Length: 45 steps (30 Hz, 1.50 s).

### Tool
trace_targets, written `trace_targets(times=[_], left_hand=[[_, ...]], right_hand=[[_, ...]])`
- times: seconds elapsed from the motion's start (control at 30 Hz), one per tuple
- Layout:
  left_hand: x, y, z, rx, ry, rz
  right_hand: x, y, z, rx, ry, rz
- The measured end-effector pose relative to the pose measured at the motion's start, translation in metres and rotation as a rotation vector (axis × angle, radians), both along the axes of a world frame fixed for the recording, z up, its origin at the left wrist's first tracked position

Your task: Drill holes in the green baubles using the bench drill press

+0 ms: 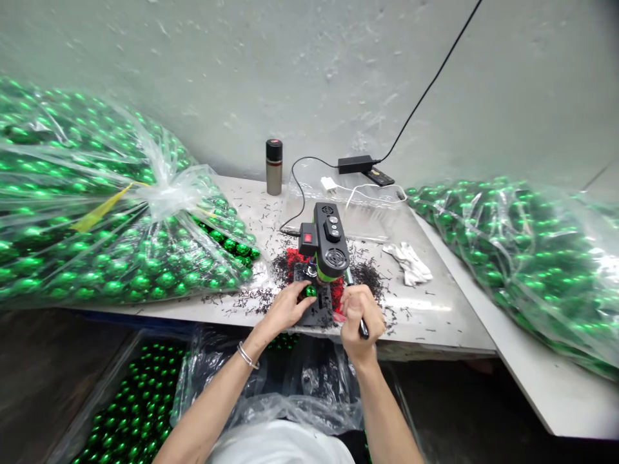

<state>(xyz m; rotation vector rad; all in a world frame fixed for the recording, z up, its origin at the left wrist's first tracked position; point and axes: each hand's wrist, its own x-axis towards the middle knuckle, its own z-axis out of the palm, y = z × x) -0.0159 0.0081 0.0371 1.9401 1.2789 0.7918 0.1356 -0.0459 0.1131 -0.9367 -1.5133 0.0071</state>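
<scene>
A small black bench press [331, 241] with a red switch and round vents stands on the table. On its base, under the head, sits a shiny green ball [309, 292]. My left hand [288, 308] pinches this ball from the left side, thumb and fingers around it. My right hand [362, 316] is wrapped round the black-ended lever [363, 330] on the press's right side. Red material [338, 293] and heaps of small black bits [366, 277] lie about the base.
A big clear bag of green balls [111, 219] fills the table's left; another bag [522, 258] lies at the right. Behind stand a bottle [274, 169], a power adapter [356, 164] and a white charger [329, 184]. White gloves [410, 263] lie to the right. More green balls [135, 386] sit below.
</scene>
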Motion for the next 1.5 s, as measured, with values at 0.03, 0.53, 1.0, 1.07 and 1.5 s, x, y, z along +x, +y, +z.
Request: trace_targets(times=[0.03, 0.53, 1.0, 1.07, 1.5], left_hand=[[0.001, 0.0, -0.001, 0.036, 0.016, -0.021], [0.011, -0.006, -0.031, 0.379, 0.013, 0.049], [0.012, -0.007, -0.031, 0.343, 0.0, 0.05], [0.012, -0.007, -0.03, 0.326, -0.003, 0.049], [-0.01, -0.05, -0.021, 0.423, 0.006, 0.04]], right_hand=[[0.0, 0.0, 0.0, -0.004, -0.001, -0.001], [0.003, -0.001, -0.023, 0.003, -0.026, -0.02], [0.004, 0.012, -0.077, 0.123, -0.094, -0.057], [0.006, 0.011, -0.074, 0.132, -0.153, -0.037], [-0.004, 0.0, 0.014, -0.066, 0.124, -0.045]])
